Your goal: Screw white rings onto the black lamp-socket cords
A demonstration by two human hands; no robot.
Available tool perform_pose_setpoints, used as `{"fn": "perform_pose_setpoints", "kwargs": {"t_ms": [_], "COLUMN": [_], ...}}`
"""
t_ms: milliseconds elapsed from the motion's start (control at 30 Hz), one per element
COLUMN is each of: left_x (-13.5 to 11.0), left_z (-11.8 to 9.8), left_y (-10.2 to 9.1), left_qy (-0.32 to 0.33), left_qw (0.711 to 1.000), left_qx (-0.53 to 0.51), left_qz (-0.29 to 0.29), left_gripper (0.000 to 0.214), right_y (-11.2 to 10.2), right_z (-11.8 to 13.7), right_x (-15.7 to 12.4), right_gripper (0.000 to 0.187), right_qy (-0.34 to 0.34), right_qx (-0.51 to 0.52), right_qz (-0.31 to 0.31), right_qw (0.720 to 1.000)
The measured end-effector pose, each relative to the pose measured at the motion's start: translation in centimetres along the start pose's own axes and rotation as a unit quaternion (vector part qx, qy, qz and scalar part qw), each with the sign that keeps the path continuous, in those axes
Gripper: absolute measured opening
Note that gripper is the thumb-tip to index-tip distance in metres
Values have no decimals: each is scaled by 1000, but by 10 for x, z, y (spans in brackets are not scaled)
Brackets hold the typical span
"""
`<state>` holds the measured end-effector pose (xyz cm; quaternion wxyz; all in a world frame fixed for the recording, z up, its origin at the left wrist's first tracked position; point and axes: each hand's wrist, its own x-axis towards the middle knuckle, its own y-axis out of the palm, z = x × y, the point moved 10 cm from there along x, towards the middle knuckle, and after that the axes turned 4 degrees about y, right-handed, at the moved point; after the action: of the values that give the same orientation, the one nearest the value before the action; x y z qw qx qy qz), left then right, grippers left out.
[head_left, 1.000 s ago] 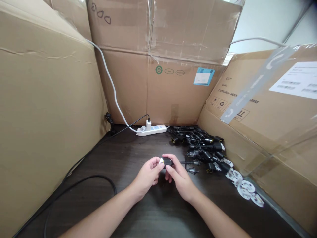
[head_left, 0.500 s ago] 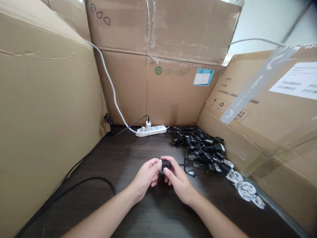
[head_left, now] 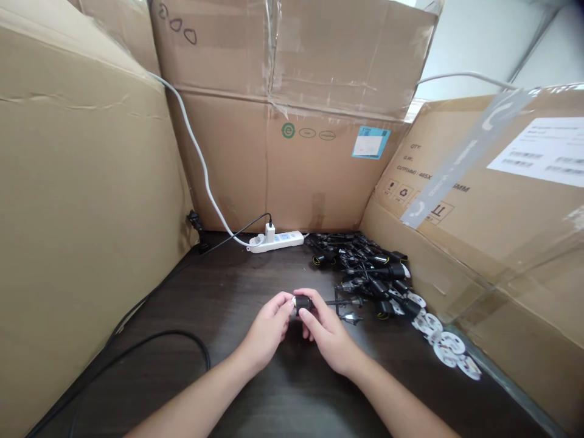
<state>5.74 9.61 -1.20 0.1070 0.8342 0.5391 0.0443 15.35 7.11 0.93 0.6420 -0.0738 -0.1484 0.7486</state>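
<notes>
A miniature black lamp post (head_left: 303,305) lies sideways over the table, its cylindrical base toward the left and its lantern heads pointing right. My right hand (head_left: 329,331) is closed around that base, thumb in front and fingers behind. My left hand (head_left: 270,328) pinches at the base's left end, where a small white piece (head_left: 294,300) shows between the fingertips and the black rim. How far the white piece sits inside the base is hidden by the fingers.
A heap of similar black lamp posts (head_left: 371,274) lies to the right, with several white discs (head_left: 449,348) in front of it. Behind stands a white power strip (head_left: 278,241) with a plug. A black cable (head_left: 182,332) loops at left. Cardboard boxes (head_left: 319,182) wall three sides.
The view has shifted slightly. My left fingertips have drawn a little apart from the base's end, and less of the white piece is covered. My right hand keeps its hold.
</notes>
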Motion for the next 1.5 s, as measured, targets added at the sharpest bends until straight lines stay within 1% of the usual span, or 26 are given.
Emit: {"fn": "perform_pose_setpoints", "kwargs": {"t_ms": [133, 233, 333, 467, 633, 733, 833, 967, 1067, 1133, 1200, 1300, 1400, 1500], "left_x": [2, 3, 2, -1, -2, 0, 2, 6, 17, 28, 39, 52, 57, 54], "left_z": [-3, -4, -3, -1, 2, 5, 7, 5, -3, -12, -20, -29, -36, -41], "left_y": [-1, 0, 2, 6, 7, 5, 3, 3, 8, 9, 10, 6, -1, -6], "left_qy": [25, 30, 18, 1, -6, -4, -1, -17, -29, -10, 11, 51, 89, 127], "left_qw": [999, 999, 1000, 999, 997, 998, 1000, 999, 999, 999, 999, 998, 995, 991], "left_qx": [19, 21, 8, -38, -72, -48, -30, -23, 3, 31, 33, 34, 34, 28], "left_qz": [1, 8, 19, 35, 40, 29, 7, -27, -28, -25, -23, -26, -35, -46], "left_gripper": [47, 49, 49, 48, 46, 48, 50, 41, 33, 29, 27, 27, 28, 30], "right_y": [1, 2, 3, 2, 2, 1, 0, -2, -7, -10, -13, -16, -15, -9], "right_z": [-1, -1, -2, -4, -6, -9, -11, -16, -21, -23, -21, -15, -5, 2], "right_x": [-1, -1, 0, 1, 1, 2, 4, 7, 10, 15, 21, 33, 45, 52], "right_gripper": [36, 36, 36, 37, 38, 38, 39, 38, 39, 40, 41, 41, 41, 40], "right_qy": [2, 2, 1, 0, 4, 9, 7, 4, 11, 11, 5, -3, -15, -29], "right_qx": [-13, 0, 21, 31, 47, 55, 60, 55, 71, 95, 112, 111, 99, 89], "right_qz": [-2, -2, -3, -5, -11, -25, -37, -70, -107, -128, -138, -143, -136, -124], "right_qw": [1000, 1000, 1000, 1000, 999, 998, 997, 996, 992, 987, 984, 983, 986, 988]}}
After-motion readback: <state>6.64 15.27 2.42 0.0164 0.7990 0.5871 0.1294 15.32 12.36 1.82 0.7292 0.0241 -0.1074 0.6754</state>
